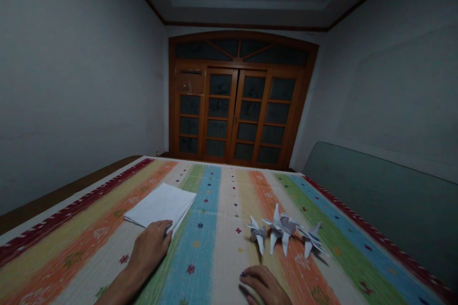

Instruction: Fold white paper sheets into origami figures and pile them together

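Observation:
On the striped tablecloth lies white paper, flat with a second layer showing along its edges. My left hand is closed at its near corner, fingertips over the edge; a small greyish bit shows at the fingertips, too blurred to name. Low in the view, my right hand rests with curled fingers, and a pale narrow thing under them cannot be made out. Just beyond it stand several folded white-and-grey paper figures with pointed tips, bunched together and not touched by either hand.
The colourful striped tablecloth covers the table up to its far edge. A grey-green panel stands along the right side. Wooden glazed doors close off the far wall, with plain walls left and right.

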A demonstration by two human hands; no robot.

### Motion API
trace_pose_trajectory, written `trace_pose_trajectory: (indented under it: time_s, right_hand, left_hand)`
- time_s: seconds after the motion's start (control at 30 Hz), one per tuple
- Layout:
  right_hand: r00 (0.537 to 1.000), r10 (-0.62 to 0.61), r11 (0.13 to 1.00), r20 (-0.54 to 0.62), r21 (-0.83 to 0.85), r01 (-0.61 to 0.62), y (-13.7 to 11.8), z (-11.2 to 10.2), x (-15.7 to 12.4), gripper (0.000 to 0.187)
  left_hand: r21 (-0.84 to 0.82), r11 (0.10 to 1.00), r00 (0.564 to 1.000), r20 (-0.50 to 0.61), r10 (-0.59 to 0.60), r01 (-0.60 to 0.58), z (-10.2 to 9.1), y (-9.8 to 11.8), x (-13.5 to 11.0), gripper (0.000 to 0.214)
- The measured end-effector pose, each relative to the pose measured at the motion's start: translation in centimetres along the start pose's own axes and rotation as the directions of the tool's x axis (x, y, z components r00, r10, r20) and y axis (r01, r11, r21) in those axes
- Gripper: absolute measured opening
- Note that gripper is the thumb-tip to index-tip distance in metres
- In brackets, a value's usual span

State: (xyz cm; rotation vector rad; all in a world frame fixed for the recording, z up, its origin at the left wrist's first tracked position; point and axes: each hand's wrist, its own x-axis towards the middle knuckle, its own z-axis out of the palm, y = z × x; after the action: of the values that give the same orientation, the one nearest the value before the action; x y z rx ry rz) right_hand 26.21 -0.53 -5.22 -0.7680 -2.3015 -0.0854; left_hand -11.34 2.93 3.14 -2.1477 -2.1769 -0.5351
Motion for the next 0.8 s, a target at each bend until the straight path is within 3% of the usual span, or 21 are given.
trace_pose_trajectory:
  time_s: [0.17,0.23,0.3,0.4,0.5,0.53,0.7,0.8]
  right_hand:
    - [1.000,-0.003,0.999,0.031,0.033,0.002,0.0,0.0,0.0,0.024]
    - [1.000,-0.017,1.000,0.001,0.025,0.017,0.3,0.8,-0.2,0.024]
    - [0.992,-0.021,1.000,-0.128,-0.003,0.020,0.4,1.8,-0.3,0.028]
    - [0.985,-0.007,1.000,-0.174,-0.006,0.006,0.2,2.3,-0.2,0.033]
    - [0.993,0.024,1.000,-0.112,0.002,-0.024,-0.6,0.9,0.3,0.027]
    - [0.999,0.033,0.999,-0.040,0.011,-0.033,-1.0,0.2,0.5,0.027]
    - [0.990,0.102,0.993,0.096,0.041,-0.107,-2.1,-1.5,1.2,0.045]
    - [0.983,0.085,0.990,0.165,0.101,-0.102,-2.6,-1.1,1.5,0.058]
  left_hand:
    - [0.038,0.999,0.999,0.018,0.030,-0.031,-0.7,0.2,0.0,0.032]
    - [0.037,0.997,0.997,0.024,0.074,-0.075,-0.9,0.5,0.0,0.030]
    - [0.019,0.990,0.989,0.036,0.141,-0.142,-0.9,1.1,-0.3,0.030]
    - [-0.030,0.963,0.962,0.045,0.268,-0.267,-0.5,2.5,-1.1,0.027]
    - [-0.084,0.898,0.900,0.021,0.436,-0.433,0.1,4.4,-2.6,0.025]
    - [-0.089,0.876,0.879,0.015,0.477,-0.474,0.4,5.0,-3.2,0.025]
    - [-0.140,0.742,0.752,-0.033,0.658,-0.655,3.4,7.7,-6.4,0.020]
    - [-0.247,0.703,0.733,-0.054,0.678,-0.667,5.2,9.3,-8.0,0.024]
